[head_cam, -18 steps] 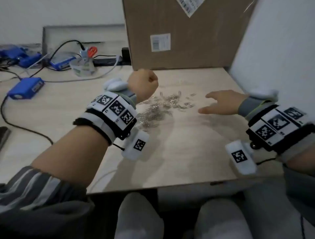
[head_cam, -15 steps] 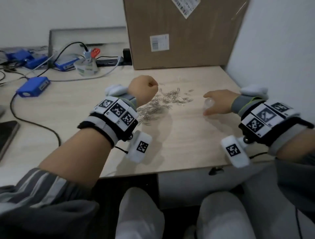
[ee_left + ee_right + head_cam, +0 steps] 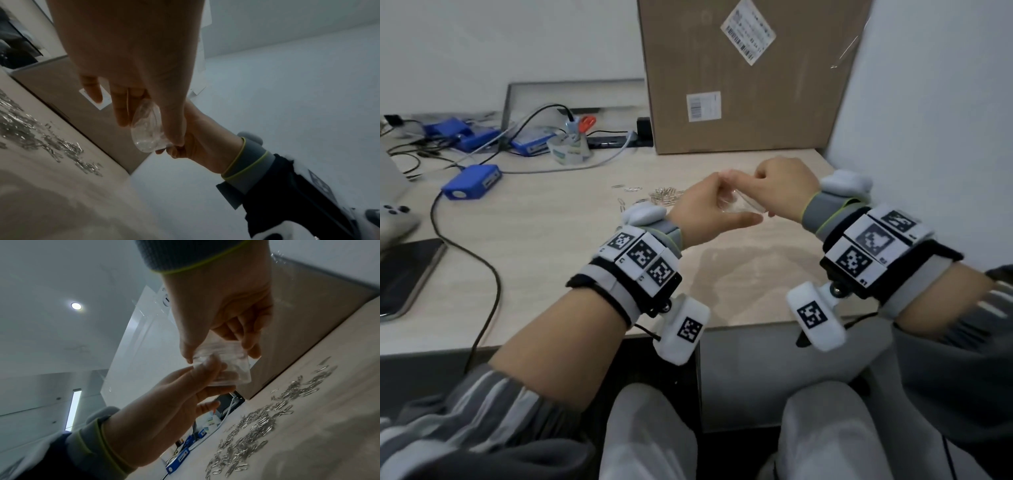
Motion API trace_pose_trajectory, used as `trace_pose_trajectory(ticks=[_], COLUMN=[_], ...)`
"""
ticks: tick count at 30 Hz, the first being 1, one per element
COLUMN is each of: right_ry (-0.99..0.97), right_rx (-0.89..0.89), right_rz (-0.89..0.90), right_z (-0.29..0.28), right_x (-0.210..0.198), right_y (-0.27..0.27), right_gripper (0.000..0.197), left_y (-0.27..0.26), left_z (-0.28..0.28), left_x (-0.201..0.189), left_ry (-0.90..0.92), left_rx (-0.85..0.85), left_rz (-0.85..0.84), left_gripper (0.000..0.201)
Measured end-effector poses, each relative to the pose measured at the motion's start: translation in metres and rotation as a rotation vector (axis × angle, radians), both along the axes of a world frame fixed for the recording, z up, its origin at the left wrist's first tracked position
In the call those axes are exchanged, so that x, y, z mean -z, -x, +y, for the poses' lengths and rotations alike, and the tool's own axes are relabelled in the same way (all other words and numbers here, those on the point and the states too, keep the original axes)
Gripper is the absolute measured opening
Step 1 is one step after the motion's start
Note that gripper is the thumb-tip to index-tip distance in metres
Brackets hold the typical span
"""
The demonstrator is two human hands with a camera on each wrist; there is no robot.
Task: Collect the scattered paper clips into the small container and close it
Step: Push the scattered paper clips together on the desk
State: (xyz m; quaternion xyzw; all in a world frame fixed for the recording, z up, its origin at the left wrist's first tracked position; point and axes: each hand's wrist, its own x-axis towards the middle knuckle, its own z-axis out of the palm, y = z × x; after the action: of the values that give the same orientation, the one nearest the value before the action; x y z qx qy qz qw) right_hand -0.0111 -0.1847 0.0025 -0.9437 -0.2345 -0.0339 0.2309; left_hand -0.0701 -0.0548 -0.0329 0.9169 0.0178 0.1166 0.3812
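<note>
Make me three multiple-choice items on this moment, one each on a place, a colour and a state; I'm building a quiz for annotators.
1. Where do the paper clips lie?
A. on the table, beyond the hands
B. inside the container
C. on the phone

2. What colour is the small device at the left of the table?
A. red
B. blue
C. green

3. How is the clear container held?
A. it rests on the table
B. by the left hand alone
C. by both hands, above the table

Key: 1 A, the clips lie in a loose pile on the wood; 2 B, its casing is blue; 3 C, the left hand and right hand both hold it.
</note>
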Motion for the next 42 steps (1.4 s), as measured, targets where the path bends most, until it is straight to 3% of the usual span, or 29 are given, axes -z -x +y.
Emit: trace_pose_trajectory(ticks=[3,7,10,12,15,21,28,34,37,40,42], right_ry=[-0.028,-0.189,-0.405,-0.585,-0.651,-0.429,-0.313,0.119,0.192,0.044,-0.107], right_rx=[-0.065,-0.329,-0.424,-0.334,-0.085,0.04,0.18,0.223,0.25,0.206,0.098], right_rz=[0.0,0.185,0.304,0.312,0.296,0.328,0.292,0.289,0.303,0.146,0.053], right_z=[0.007,0.007,0.002,-0.004,-0.02,-0.05,-0.071,-0.083,-0.078,-0.059,-0.036], right_x=[0.002,-0.001,-0.002,0.006,0.023,0.057,0.077,0.08,0.073,0.061,0.055], right_y=[-0.005,-0.011,-0.021,-0.036,-0.063,-0.091,-0.101,-0.104,-0.101,-0.091,-0.084], right_gripper=[0.059,0.04,0.042,0.045,0.056,0.053,0.061,0.071,0.07,0.062,0.052], left_y=[-0.008,-0.006,-0.004,-0.003,0.0,0.015,0.028,0.031,0.026,0.017,0.004], left_z=[0.012,0.032,0.047,0.062,0.093,0.151,0.181,0.182,0.172,0.144,0.122], left_x=[0.002,-0.001,0.0,0.001,0.006,0.02,0.035,0.03,0.025,0.009,0.001], left_ry=[-0.019,0.175,0.274,0.286,0.365,0.283,0.168,0.105,0.001,-0.065,-0.036], left_rx=[-0.024,0.049,0.032,-0.072,-0.28,-0.671,-0.744,-0.784,-0.811,-0.716,-0.583], left_rz=[-0.015,0.023,0.059,0.029,-0.018,0.132,0.329,0.404,0.258,-0.084,-0.129], left_gripper=[0.048,0.03,0.029,0.049,0.064,0.068,0.073,0.083,0.09,0.07,0.059])
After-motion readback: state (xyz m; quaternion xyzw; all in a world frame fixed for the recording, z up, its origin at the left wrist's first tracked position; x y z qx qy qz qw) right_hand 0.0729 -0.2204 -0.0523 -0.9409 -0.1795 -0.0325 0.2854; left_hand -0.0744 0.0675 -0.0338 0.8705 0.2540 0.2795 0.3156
